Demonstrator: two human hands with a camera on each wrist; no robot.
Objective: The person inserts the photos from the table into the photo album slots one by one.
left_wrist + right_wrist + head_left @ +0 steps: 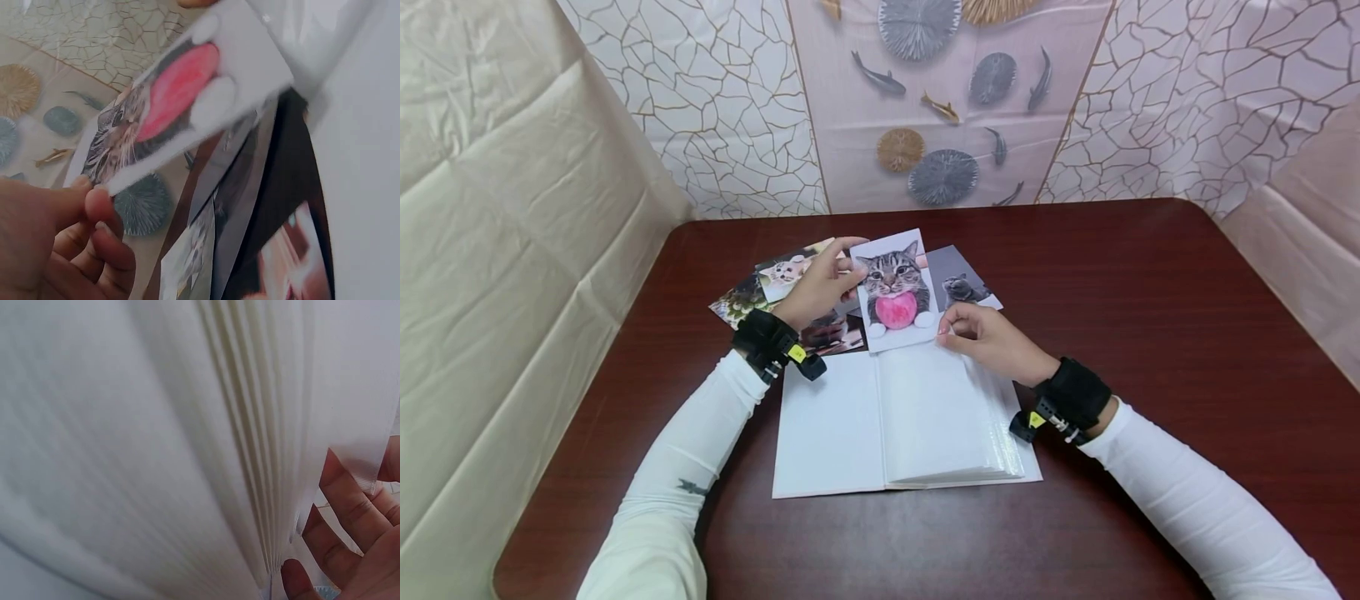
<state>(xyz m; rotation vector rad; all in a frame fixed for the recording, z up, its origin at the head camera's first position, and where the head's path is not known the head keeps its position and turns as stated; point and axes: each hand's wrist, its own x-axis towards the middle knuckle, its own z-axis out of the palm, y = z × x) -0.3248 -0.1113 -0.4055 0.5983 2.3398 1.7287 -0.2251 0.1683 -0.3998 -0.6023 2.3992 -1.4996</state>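
Note:
A photo of a tabby cat with a pink heart is pinched at its upper left edge between the thumb and fingers of my left hand. In the left wrist view, the photo slants up from those fingertips. Its lower edge overlaps the top of an open photo album with white pages. My right hand pinches the top right part of the album's upper sleeve page, near the photo's lower corner. The right wrist view shows fingers on both sides of a translucent page.
Several other cat photos lie behind the album: one with a white kitten, a dark one and a grey cat one. All rest on a dark red-brown table. Patterned cloth hangs behind its far edge.

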